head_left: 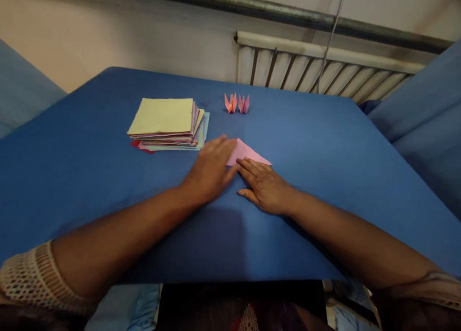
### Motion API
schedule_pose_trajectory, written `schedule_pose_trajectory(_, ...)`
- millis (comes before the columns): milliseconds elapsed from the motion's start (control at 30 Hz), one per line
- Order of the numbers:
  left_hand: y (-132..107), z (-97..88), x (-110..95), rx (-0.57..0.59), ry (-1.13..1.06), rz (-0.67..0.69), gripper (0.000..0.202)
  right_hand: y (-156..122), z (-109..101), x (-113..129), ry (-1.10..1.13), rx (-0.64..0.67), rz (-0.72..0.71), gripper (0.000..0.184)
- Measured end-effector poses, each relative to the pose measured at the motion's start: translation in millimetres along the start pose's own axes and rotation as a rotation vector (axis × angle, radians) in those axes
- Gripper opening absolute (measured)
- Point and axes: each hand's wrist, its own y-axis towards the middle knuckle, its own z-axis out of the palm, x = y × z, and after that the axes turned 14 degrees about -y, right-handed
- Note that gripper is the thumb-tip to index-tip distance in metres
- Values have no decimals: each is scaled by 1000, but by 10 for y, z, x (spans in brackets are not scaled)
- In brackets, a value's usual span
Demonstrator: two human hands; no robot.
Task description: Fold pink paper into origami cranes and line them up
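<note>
A pink sheet of paper, folded into a triangle, lies flat on the blue table in front of me. My left hand lies over its left corner, fingers stretched out and a little blurred. On the fold along the near edge rests my right hand, palm down, its fingers extended and thumb apart. The two hands nearly meet at the middle of that edge. The left part of the paper is hidden under the left hand.
A stack of coloured paper, yellow on top, stands left of my hands. Two small folded paper figures, one orange-pink and one pink, stand farther back. Behind the blue table are a radiator and a pipe.
</note>
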Motion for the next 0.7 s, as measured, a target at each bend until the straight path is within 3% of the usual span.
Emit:
schedule_pose_trajectory(100,-227,152,-231,244,-94,69,84,-14,31,-13,27,-26,0,72)
schedule_pose_trajectory(200,-353,191,-286,303,-28,49,90,-27,27,0,11,-29,11,70)
schedule_pose_trajectory(333,-384,42,-218,371,136,10,100,-39,-9,21,-25,-2,14,69)
schedule_pose_trajectory(467,-348,-201,-170,351,276,-38,96,-48,-36,25,-36,19,22,67)
schedule_pose_trajectory(600,-242,-338,-191,363,383,-196,84,-45,-35,32,-36,40,33,66)
schedule_pose_trajectory(700,-140,-227,-226,196,363,-60,77,-35,-31,51,-21,19,48,66)
